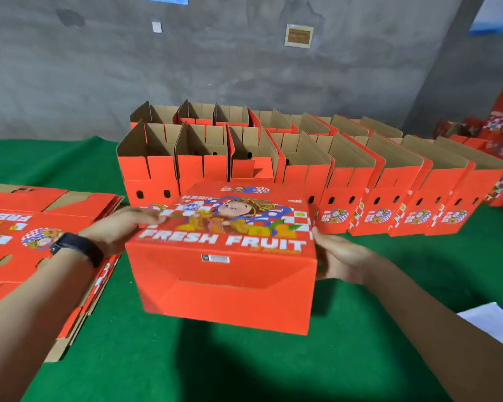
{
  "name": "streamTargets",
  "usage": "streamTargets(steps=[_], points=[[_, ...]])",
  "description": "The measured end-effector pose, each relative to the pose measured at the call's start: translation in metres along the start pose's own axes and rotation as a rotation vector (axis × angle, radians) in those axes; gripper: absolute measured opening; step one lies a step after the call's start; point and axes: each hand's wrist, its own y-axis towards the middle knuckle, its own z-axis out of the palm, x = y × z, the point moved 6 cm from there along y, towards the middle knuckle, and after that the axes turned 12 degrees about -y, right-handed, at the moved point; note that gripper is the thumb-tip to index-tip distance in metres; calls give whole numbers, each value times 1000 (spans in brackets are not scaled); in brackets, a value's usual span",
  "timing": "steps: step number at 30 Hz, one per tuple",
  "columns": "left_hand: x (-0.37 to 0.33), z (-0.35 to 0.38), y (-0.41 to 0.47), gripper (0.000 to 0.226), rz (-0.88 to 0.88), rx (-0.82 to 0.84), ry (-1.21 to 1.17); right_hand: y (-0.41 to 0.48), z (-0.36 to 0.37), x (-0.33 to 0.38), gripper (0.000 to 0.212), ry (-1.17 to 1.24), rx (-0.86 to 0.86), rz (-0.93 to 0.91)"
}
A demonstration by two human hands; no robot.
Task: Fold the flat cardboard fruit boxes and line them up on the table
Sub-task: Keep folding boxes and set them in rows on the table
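Steadying red corrugated box (224, 288) at mid desk (157, 358), green-clothed, before erected boxes (346, 181) | long axis running left-right, printed face pointing up, plain rectangular panel facing wearer | left hand (116, 230) fingers lying straight on top | right hand (341, 259) fingers pressing flat against right end

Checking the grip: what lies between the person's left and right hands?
In the head view, the folded orange FRESH FRUIT box lies between them: the left hand rests on its printed top, the right hand is against its right side.
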Motion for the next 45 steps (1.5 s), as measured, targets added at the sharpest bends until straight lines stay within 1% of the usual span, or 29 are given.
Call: streamTargets(steps=[3,4,6,8,9,11,13,16,17,18,20,21,22,24,25,26,27,28,30,32,33,34,37,38,40,43,45], points=[[22,5,2,29,-37,63,-17,-6,1,-16,66,-200,39,-24],[28,7,3,33,-43,72,-48,-8,2,-21,73,-235,59,-40],[42,5,8,45,-47,69,-41,-9,8,-30,98,-258,66,-107],[53,6,14,54,4,12,111,-7,16,-37,124,-250,2,-210],[57,8,17,55,43,-31,198,-4,21,-41,133,-245,-40,-252],[63,17,21,50,83,-121,281,0,30,-47,144,-347,-153,-274],[69,31,24,45,73,-154,240,3,33,-55,150,-446,-276,-268],[74,56,29,61,1,-119,65,7,34,-70,150,-579,-354,-302],[76,62,30,62,-28,-107,15,9,34,-75,150,-598,-366,-306],[80,68,29,60,-64,-80,-37,11,34,-81,150,-606,-371,-300],[84,80,25,43,-107,-25,-147,15,33,-91,149,-648,-405,-279],[84,84,24,45,-107,-26,-196,16,34,-94,147,-681,-427,-276],[83,85,24,55,-98,-47,-229,18,34,-96,144,-714,-443,-277],[75,90,26,89,-77,-94,-236,20,33,-96,135,-725,-457,-278],[69,95,27,104,-81,-93,-239,21,32,-95,126,-703,-467,-273],[63,101,28,114,-88,-93,-266,21,30,-93,116,-675,-481,-266],[57,107,28,116,-99,-92,-302,21,29,-92,106,-636,-494,-258],[50,112,26,111,-99,-83,-325,22,28,-91,98,-585,-498,-259],[36,123,24,88,-53,-89,-329,25,30,-90,85,-469,-480,-293],[33,131,25,94,-59,-123,-339,28,30,-88,80,-393,-462,-315],[33,137,27,94,-71,-137,-341,28,30,-87,80,-369,-455,-313],[33,141,28,85,-68,-155,-331,28,30,-84,83,-354,-447,-307],[31,153,28,45,-17,-249,-308,22,25,-80,103,-327,-442,-294],[30,160,28,40,-5,-251,-308,18,21,-78,107,-329,-457,-301],[26,177,26,39,8,-214,-300,6,4,-74,110,-352,-539,-320],[24,214,23,53,0,-142,-303,-16,-40,-73,106,-416,-685,-321],[26,245,24,53,-10,-91,-307,-32,-73,-76,105,-472,-732,-299]])
